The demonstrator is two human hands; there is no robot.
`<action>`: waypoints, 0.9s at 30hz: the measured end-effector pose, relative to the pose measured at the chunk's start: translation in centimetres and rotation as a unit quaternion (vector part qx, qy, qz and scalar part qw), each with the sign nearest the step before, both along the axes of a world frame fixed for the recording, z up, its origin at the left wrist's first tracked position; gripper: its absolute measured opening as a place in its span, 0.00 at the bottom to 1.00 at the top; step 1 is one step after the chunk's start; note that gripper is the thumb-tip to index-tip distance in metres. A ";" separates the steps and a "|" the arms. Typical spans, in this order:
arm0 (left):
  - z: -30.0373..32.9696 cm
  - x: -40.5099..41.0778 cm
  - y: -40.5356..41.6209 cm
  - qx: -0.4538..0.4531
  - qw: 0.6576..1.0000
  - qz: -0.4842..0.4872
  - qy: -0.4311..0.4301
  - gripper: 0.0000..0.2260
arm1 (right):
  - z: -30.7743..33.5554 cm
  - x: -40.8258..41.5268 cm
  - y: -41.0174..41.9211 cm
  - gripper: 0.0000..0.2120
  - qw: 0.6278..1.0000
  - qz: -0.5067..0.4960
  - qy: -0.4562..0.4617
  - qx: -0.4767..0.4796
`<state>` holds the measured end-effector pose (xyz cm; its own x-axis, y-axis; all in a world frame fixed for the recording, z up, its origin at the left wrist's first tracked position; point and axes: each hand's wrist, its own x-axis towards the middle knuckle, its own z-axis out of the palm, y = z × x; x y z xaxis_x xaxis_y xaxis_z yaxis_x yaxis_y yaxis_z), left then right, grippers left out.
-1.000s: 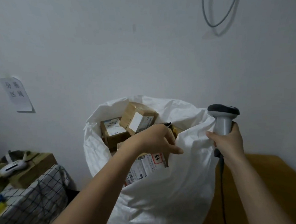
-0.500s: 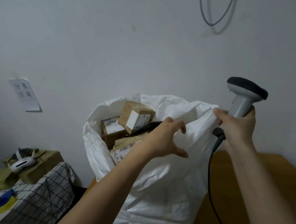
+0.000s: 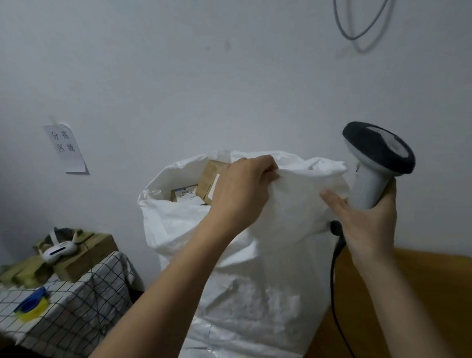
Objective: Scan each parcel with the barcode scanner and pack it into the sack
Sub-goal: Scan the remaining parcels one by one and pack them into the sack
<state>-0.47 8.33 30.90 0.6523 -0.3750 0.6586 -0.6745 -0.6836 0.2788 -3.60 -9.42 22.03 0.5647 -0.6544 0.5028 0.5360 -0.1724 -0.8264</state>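
**Two hands at the mouth of one white sack, two parcels showing inside**

One white woven sack [image 3: 249, 301] stands in the centre of the frame, its mouth at mid-height. The left hand [image 3: 241, 195] is closed on the sack's upper rim, fingers curled over a bunched fold of the fabric. The right hand [image 3: 368, 224], at centre right, holds the one barcode scanner [image 3: 376, 166] by its grey handle between thumb and palm, dark head tilted up and to the right; its fingers [image 3: 334, 201] lie stretched out flat against the sack's side, not curled. A black cable [image 3: 334, 269] hangs down from the scanner's base.

Two cardboard parcels show in the sack's opening, just left of the left hand: a lower one [image 3: 185, 193] with a white label whose print is too small to read, and a tilted one [image 3: 210, 180] partly hidden behind the hand.

At upper left, one paper note [image 3: 65, 148] on the wall carries four handwritten characters, 分拣区域. At lower left, a checked cloth [image 3: 72, 305] bears a white device [image 3: 58, 249] on a cardboard box [image 3: 91, 252].
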 end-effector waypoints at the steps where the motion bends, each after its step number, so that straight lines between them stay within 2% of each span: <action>1: 0.2 0.0 0.0 -0.011 1.000 -0.008 0.005 0.06 | -0.1 -0.2 0.6 0.36 0.999 0.023 -0.008 -0.024; 4: 0.6 0.1 0.3 -0.072 0.995 -0.066 0.035 0.06 | 0.3 -0.1 2.0 0.37 0.992 0.094 -0.001 -0.079; 6: 0.6 0.1 0.5 -0.081 0.991 -0.096 0.047 0.05 | 0.7 0.6 2.8 0.36 0.987 0.124 0.026 -0.099; 9: -0.1 0.7 1.8 -0.122 0.985 -0.096 0.072 0.04 | 0.8 1.8 3.2 0.29 0.990 0.090 0.045 -0.096; 12: 0.1 3.1 5.6 -0.275 0.960 -0.029 0.042 0.05 | 0.6 2.4 3.3 0.30 0.995 0.029 0.046 -0.083; 13: 0.1 4.3 7.2 -0.312 0.949 0.020 0.032 0.05 | 0.5 2.6 3.4 0.32 0.996 0.013 0.048 -0.080; 15: -0.8 7.2 10.4 -0.332 0.929 0.154 0.053 0.14 | 0.3 2.9 4.0 0.34 0.996 -0.011 0.052 -0.078; 18: -3.6 10.9 14.5 -0.329 0.876 0.303 0.180 0.34 | 0.1 3.5 5.4 0.33 0.995 -0.047 0.058 -0.070; 21: -6.6 13.7 17.2 -0.365 0.815 0.338 0.296 0.48 | 0.2 4.2 6.5 0.33 0.994 -0.079 0.061 -0.050; 23: -8.1 15.6 18.7 -0.435 0.764 0.312 0.360 0.49 | 0.2 4.6 6.8 0.33 0.991 -0.102 0.069 -0.045; 25: -9.0 17.0 19.9 -0.517 0.698 0.261 0.421 0.45 | 0.1 4.9 7.0 0.33 0.989 -0.121 0.075 -0.039; 27: -9.8 17.9 20.8 -0.526 0.664 0.223 0.482 0.38 | 0.1 5.1 7.1 0.35 0.987 -0.136 0.079 -0.035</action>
<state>17.40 29.16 21.11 0.8529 0.3344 -0.4009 0.3679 0.1596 0.9160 1.50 -2.32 22.10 0.4470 -0.7593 0.4729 0.3279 -0.3528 -0.8764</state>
